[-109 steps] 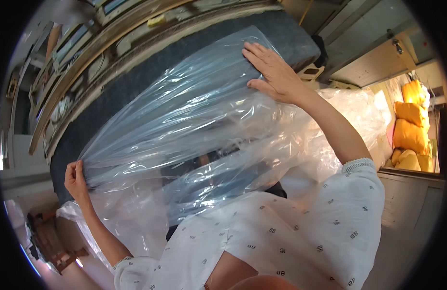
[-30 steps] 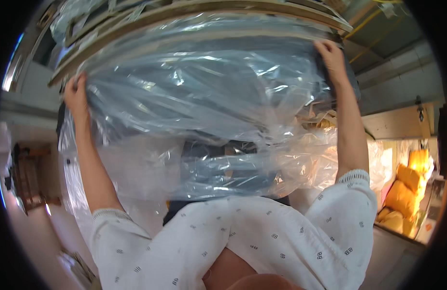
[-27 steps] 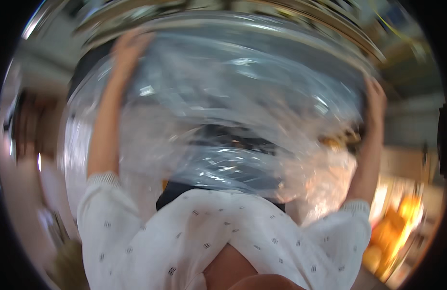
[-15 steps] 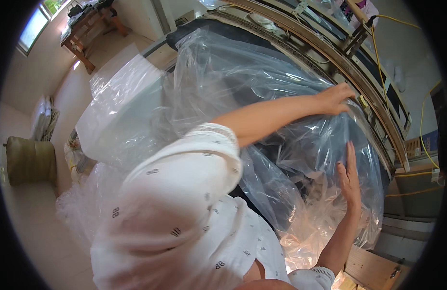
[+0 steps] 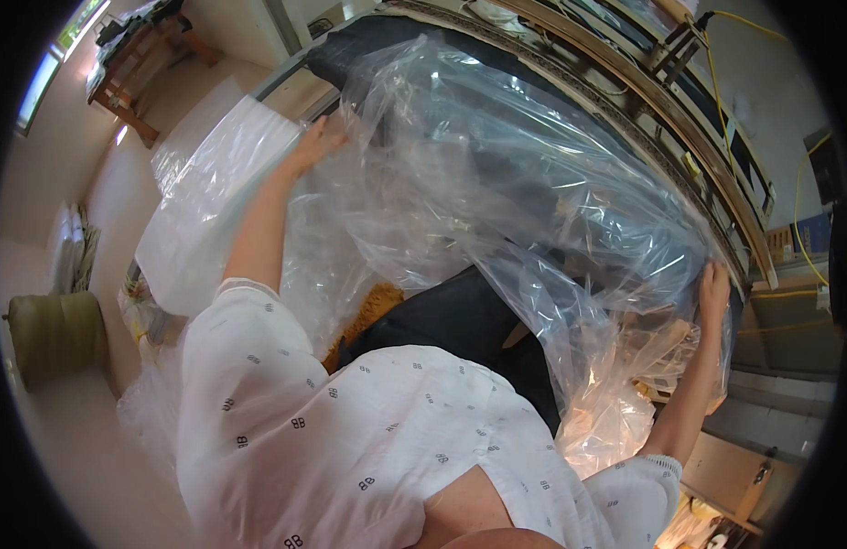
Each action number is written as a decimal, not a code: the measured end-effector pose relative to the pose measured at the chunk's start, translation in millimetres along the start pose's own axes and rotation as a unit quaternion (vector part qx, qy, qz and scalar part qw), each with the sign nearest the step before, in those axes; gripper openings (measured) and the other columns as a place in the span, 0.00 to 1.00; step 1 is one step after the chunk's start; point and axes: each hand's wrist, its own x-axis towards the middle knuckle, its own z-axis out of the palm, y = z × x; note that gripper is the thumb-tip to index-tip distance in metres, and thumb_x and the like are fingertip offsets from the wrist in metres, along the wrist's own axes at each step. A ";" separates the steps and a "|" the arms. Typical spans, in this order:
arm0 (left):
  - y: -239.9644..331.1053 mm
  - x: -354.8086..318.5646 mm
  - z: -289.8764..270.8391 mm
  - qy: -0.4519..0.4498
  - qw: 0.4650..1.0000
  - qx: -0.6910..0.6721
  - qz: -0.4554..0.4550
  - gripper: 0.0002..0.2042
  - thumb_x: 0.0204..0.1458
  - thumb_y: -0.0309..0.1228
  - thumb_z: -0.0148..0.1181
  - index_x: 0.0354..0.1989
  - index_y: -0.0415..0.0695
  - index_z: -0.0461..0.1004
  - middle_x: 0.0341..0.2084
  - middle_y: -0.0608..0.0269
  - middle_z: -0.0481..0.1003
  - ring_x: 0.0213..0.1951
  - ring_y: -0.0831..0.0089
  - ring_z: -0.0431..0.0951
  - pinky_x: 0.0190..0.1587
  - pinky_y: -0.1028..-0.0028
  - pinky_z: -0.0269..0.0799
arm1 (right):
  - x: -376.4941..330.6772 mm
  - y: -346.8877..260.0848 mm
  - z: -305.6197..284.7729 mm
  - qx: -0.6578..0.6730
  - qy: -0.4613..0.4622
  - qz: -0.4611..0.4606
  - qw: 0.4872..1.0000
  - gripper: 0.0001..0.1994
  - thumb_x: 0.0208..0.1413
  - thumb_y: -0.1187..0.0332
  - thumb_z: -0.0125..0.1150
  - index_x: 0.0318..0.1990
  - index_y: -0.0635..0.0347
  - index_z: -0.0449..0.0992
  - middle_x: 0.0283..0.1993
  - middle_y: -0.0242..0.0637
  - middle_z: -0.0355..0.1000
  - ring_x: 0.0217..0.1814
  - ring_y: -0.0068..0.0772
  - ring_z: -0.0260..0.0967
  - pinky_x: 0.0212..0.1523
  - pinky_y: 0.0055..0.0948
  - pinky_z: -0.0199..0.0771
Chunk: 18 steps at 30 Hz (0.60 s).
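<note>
Left hand (image 5: 318, 142) grips the plastic sheet (image 5: 496, 183) edge. Right hand (image 5: 713, 285) grasps its opposite edge, sheet spread over a dark panel (image 5: 460, 316).

I see a large clear plastic sheet (image 5: 533, 192), crinkled and glossy, draped loosely over a long dark padded surface (image 5: 460, 311), edges bunched.
</note>
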 end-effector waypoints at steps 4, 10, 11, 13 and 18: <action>-11.3 -10.4 19.4 -0.185 0.973 -0.136 -0.020 0.17 0.49 0.39 0.55 0.44 0.42 0.69 0.39 0.60 0.72 0.42 0.70 0.71 0.46 0.73 0.64 | -0.8 -189.7 -36.8 0.203 0.135 -0.137 0.960 0.05 0.53 0.73 0.48 0.34 0.62 0.71 0.33 0.39 0.68 0.38 0.37 0.65 0.41 0.29 0.63; -48.1 2.9 -10.2 -0.204 0.942 -0.253 -0.085 0.12 0.51 0.32 0.50 0.43 0.45 0.69 0.35 0.62 0.74 0.39 0.73 0.73 0.42 0.72 0.67 | -70.5 -305.5 -13.4 0.299 -0.169 -0.240 0.908 0.15 0.47 0.66 0.59 0.43 0.59 0.72 0.43 0.39 0.69 0.39 0.37 0.69 0.40 0.30 0.68; -54.1 14.6 -23.1 -0.244 0.952 -0.164 -0.086 0.12 0.51 0.31 0.49 0.43 0.45 0.69 0.35 0.61 0.74 0.39 0.72 0.74 0.42 0.71 0.67 | -72.9 -300.4 -2.0 0.286 -0.253 -0.251 0.890 0.17 0.46 0.66 0.60 0.46 0.58 0.71 0.44 0.36 0.68 0.37 0.30 0.68 0.36 0.26 0.68; -30.2 43.1 -43.5 -0.021 0.993 0.107 0.036 0.12 0.52 0.32 0.48 0.43 0.43 0.69 0.34 0.58 0.74 0.40 0.69 0.74 0.42 0.71 0.67 | -59.1 -295.8 -5.0 0.327 -0.340 -0.208 0.857 0.19 0.46 0.65 0.60 0.48 0.57 0.70 0.45 0.33 0.68 0.34 0.21 0.66 0.33 0.20 0.66; 180.1 78.0 -47.7 -0.040 0.991 -0.005 0.127 0.21 0.47 0.45 0.55 0.42 0.40 0.70 0.36 0.55 0.74 0.40 0.64 0.73 0.41 0.73 0.66 | 40.5 -233.0 -16.6 0.481 -0.068 -0.034 0.873 0.10 0.53 0.67 0.53 0.40 0.60 0.73 0.37 0.32 0.70 0.37 0.25 0.66 0.38 0.22 0.64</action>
